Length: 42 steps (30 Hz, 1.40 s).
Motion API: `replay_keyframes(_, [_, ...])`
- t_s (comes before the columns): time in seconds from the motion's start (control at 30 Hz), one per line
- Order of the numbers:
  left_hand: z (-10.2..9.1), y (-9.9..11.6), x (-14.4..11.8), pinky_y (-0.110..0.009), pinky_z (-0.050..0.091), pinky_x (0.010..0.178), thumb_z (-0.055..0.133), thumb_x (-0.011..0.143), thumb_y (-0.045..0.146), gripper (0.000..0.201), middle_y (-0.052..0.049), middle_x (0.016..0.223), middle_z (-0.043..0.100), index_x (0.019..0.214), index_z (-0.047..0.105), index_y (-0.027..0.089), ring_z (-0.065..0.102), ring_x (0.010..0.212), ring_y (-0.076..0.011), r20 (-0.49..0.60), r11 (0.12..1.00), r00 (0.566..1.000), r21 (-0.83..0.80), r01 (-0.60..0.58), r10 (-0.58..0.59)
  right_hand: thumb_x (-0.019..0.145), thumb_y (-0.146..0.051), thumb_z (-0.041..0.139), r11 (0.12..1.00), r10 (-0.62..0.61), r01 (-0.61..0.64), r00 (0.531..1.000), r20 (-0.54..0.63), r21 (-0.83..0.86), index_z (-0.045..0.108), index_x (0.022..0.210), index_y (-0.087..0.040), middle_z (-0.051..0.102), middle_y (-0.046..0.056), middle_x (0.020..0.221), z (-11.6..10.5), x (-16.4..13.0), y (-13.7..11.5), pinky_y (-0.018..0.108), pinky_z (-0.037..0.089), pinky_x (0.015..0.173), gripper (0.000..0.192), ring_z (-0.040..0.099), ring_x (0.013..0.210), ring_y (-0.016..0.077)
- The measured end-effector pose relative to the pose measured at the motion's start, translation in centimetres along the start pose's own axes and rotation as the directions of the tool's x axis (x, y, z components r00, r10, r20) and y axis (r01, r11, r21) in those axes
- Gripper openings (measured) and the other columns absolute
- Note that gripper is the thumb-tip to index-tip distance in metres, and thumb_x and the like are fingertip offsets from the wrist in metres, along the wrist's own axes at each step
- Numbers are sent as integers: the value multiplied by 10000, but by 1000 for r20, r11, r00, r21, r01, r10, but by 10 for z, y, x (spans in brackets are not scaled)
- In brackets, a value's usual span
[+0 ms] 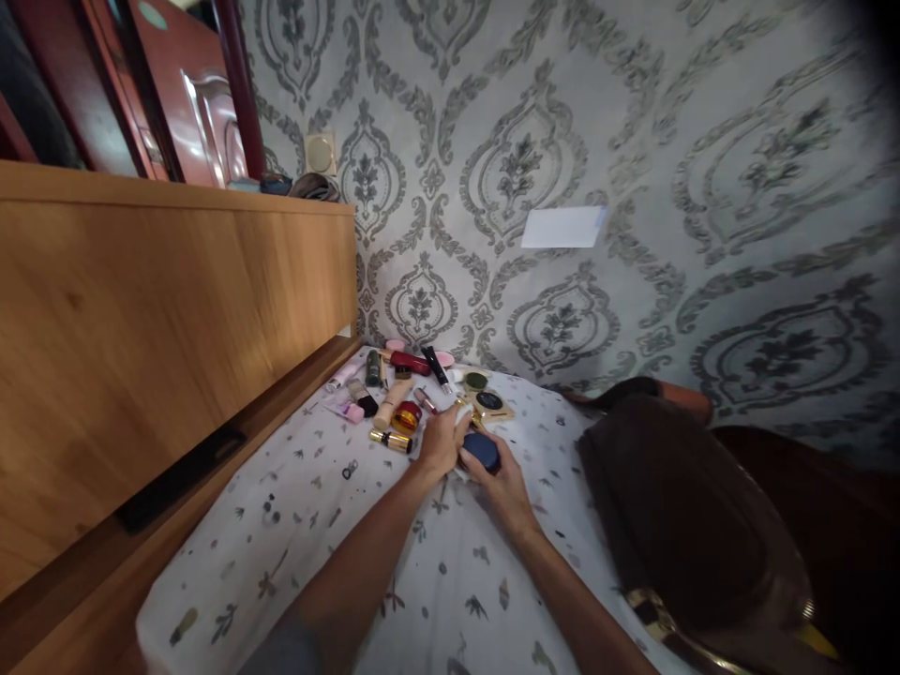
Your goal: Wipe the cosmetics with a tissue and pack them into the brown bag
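Observation:
In my right hand (507, 483) is a round dark blue case (482, 452), its flat top facing up; it looks like a cosmetic compact or jar. My left hand (440, 444) is closed close beside it, its fingers pinched on a white tissue-like piece (462, 412). Just beyond the hands lie a gold-framed compact (490, 404) with a dark round centre and a dark green round pot (476, 381). To the left are an amber jar with a red lid (406, 416), a gold and black tube (391, 441) and a beige tube (392, 404).
More cosmetics are clustered toward the wall, including a black tube (436, 367) and a red tube (410, 362). They rest on a white patterned sheet (295, 534). A brown leather bag (682, 506) stands at the right. A wooden panel (175, 347) borders the left side.

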<state>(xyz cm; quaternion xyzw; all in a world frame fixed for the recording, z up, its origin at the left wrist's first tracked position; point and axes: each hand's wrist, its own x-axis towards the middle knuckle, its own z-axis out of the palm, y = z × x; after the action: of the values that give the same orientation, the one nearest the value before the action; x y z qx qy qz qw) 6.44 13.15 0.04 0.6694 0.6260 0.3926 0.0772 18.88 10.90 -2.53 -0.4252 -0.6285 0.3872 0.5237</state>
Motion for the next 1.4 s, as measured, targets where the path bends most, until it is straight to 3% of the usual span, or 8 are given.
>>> replay_keyframes(0.3, [-4,7,2,-277,493,806,350,1016,318,340,-98,982,732,1175,613,171,681,939,-214,70,989,997,149,10,-21,721,-575,661,998,-1,-2,999,-42,-62,599,1080,-160,701,103,1004,-1,-6,-14,396,514,841,552,643,881,259])
replay_keyframes(0.47, [-18,7,70,-353,486,899,424,955,188,355,-131,1103,700,1285,553,196,649,1056,-257,159,936,987,349,-56,0,756,-561,629,994,10,-18,997,-72,-105,592,1103,-162,699,90,967,-4,-8,-15,383,514,794,530,637,832,251])
replay_keyframes(0.6, [-21,1,127,-350,436,1025,524,873,79,432,-121,1320,602,1277,575,224,511,1282,-241,323,869,945,450,-207,58,798,-532,601,994,17,-22,999,-51,-104,577,1146,-165,698,81,953,-6,-8,-13,354,514,760,506,640,813,237])
replay_keyframes(0.77, [-16,-10,163,-439,461,1009,597,902,182,233,-125,1172,661,1126,650,148,588,1166,-255,462,804,887,528,-273,-2,797,-508,605,993,10,-18,998,-68,-120,584,1153,-156,688,84,976,-6,-6,-8,354,510,780,501,640,845,238])
replay_keyframes(0.87, [-19,-15,188,-459,503,953,585,940,342,282,-92,1181,642,1147,628,155,619,1085,-231,448,789,891,571,-227,-67,799,-514,601,991,21,-30,997,-74,-132,589,1136,-161,685,83,970,-7,-6,-7,362,510,793,488,637,854,243])
replay_keyframes(1.0, [-16,-23,213,-472,500,960,574,947,369,336,-105,1246,606,1206,595,155,602,1116,-238,360,782,920,613,-108,-156,809,-500,601,994,16,-24,997,-71,-111,594,1113,-175,688,79,996,-9,-7,-11,352,514,789,445,640,875,241])
replay_keyframes(1.23, [26,-35,210,-444,429,1027,644,848,523,536,-188,1304,607,1210,615,129,548,1238,-310,298,849,925,526,45,-234,733,-449,670,993,54,-62,995,-80,-100,573,1143,-195,686,68,1029,-6,-6,-3,358,524,821,492,643,914,247])
replay_keyframes(1.4, [23,-37,206,-393,421,1015,722,771,486,550,-202,1242,648,1172,634,120,548,1245,-342,182,925,948,327,192,-261,657,-291,653,992,42,-53,994,-97,-112,523,1233,-188,657,92,1136,-1,-6,4,400,501,910,599,627,1012,270])
